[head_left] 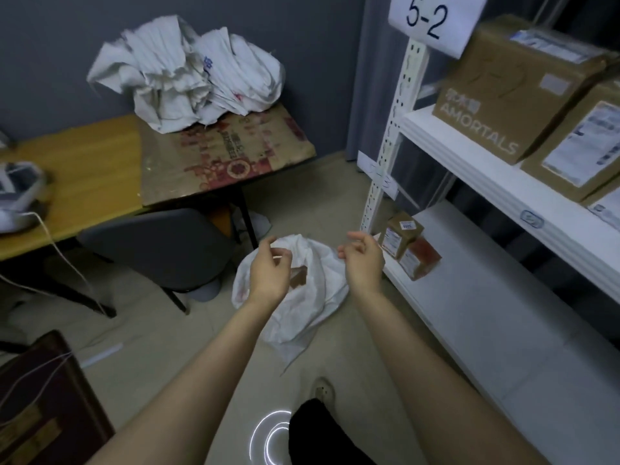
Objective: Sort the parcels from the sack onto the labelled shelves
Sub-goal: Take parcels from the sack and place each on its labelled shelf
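Hovering over the crumpled white woven sack (302, 317) by the front corner of the white metal shelf (469, 313), left hand (268, 273) and right hand (364, 260) curled loosely; any pinch on its rim was unclear. A brown cardboard parcel (298, 278) lay inside.

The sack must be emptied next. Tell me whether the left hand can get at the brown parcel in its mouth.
Probably yes. The left hand hovers right beside the brown parcel, which shows uncovered in the open mouth of the white sack; the right hand is off to the other side.
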